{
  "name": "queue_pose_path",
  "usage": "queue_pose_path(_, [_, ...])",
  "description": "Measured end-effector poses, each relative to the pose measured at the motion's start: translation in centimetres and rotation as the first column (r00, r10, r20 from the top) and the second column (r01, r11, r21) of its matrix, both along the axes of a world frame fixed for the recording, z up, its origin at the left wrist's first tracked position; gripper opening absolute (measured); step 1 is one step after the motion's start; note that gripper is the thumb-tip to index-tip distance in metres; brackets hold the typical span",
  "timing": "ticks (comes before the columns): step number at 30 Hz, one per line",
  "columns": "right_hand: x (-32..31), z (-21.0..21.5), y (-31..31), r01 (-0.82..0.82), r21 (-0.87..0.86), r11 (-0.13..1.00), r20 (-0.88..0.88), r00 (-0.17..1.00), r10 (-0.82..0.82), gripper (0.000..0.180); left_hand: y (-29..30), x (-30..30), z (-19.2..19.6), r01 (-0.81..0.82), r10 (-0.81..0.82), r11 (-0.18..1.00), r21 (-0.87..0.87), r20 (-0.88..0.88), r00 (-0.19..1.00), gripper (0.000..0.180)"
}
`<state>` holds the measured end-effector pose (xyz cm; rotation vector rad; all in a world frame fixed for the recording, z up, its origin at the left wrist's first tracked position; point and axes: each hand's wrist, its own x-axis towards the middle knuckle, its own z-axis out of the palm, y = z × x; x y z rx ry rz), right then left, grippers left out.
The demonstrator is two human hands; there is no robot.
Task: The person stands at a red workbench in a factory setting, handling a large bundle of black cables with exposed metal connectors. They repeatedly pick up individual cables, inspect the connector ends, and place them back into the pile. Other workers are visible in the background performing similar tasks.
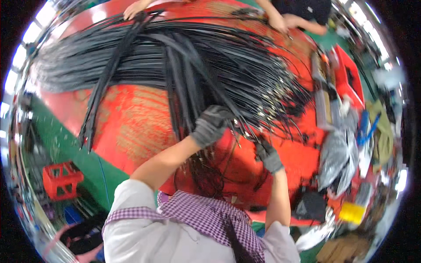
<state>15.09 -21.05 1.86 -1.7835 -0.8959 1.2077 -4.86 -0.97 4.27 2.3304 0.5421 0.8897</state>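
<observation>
Black cables (210,65) lie spread just beyond the person's hands, and a few cable ends (249,135) run between the two. The left hand (212,126) curls its gloved fingers around these strands; the right hand (268,156), nearer the body, pinches their tips, above the red table (298,164).

gloved left hand (211,126) curled, gloved right hand (268,157) lower, both forearms (165,161) stretched forward

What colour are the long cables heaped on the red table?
The cables are black with a greyish sheen, seen in the head view.
</observation>
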Motion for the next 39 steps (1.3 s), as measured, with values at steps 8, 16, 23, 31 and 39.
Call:
queue_pose_path(8, [2.1,3.4,-0.1,-0.032,0.000,1.000,-0.355,0.934,0.029,0.032,-0.6,0.1,-0.5,0.015,-0.005,0.848,-0.530,0.020,1.000,0.018])
queue_pose_path(16, [2.5,9.0,0.4,-0.154,-0.050,0.987,-0.511,0.853,0.107,0.039,-0.8,3.6,2.6,0.124,-0.064,-0.048,-0.991,0.127,0.990,0.031])
queue_pose_path(23, [2.2,11.5,0.7,-0.252,-0.165,0.953,-0.459,0.875,0.152,0.034,-2.5,4.4,1.6,0.546,-0.003,-0.278,-0.790,0.570,0.822,0.032])
queue_pose_path(31, [0.0,12.5,0.8,-0.209,-0.180,0.961,-0.144,0.972,0.184,0.032,-3.4,5.1,3.7,0.450,0.144,-0.220,-0.866,0.427,0.892,0.022])
queue_pose_path(39, [-2.1,12.5,2.1,-0.309,-0.167,0.936,0.704,0.628,0.333,0.024,-3.5,5.5,2.8,0.542,0.229,-0.285,-0.791,0.492,0.840,0.021])
